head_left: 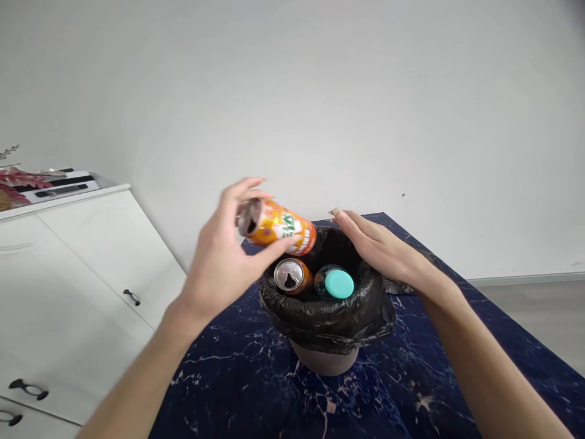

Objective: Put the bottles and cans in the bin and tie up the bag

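My left hand (228, 244) grips an orange soda can (287, 228), fingers on its far side and thumb along its near side. The opened can lies tilted over the left rear of a small trash bin (324, 363), its top facing left. A black garbage bag (333, 329) lines the bin and folds over its rim. Inside, another opened orange can (291, 277) stands beside a bottle with a turquoise lid (339, 284). My right hand (372, 241) is at the bin's right rear edge with fingers stretched out, holding nothing; whether it touches the bag is unclear.
The bin stands on a dark blue marble-patterned table (228, 378). Black plastic (397, 288) lies right of the bin. White cabinets (82, 292) with black handles stand at left, with several items on top. A pale wall (342, 110) rises behind the table.
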Available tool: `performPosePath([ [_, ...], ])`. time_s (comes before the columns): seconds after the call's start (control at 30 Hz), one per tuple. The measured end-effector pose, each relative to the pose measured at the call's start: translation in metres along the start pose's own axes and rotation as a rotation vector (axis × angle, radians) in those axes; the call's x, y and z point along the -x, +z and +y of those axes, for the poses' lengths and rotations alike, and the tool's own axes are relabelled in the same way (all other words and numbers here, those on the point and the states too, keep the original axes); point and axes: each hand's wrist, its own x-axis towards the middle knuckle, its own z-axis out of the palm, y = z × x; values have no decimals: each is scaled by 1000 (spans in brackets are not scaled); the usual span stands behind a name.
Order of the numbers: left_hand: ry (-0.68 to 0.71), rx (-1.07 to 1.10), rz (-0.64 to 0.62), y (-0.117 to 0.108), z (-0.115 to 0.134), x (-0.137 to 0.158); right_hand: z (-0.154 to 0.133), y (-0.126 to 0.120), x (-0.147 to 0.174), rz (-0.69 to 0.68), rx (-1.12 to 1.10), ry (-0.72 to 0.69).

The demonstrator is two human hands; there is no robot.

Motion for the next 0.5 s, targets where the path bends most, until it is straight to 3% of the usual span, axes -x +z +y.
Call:
performPosePath([
  [0.1,49,-43,-188,20,6,-8,0,-2,0,1,-11,-20],
  [0.23,7,156,-369,33,4,-6,1,-7,0,5,-9,-16],
  [0.4,-181,243,-166,29,-26,5,20,-13,-9,19,24,34],
  [0.5,-447,170,-192,26,-63,15,43,-15,-16,2,17,105],
])
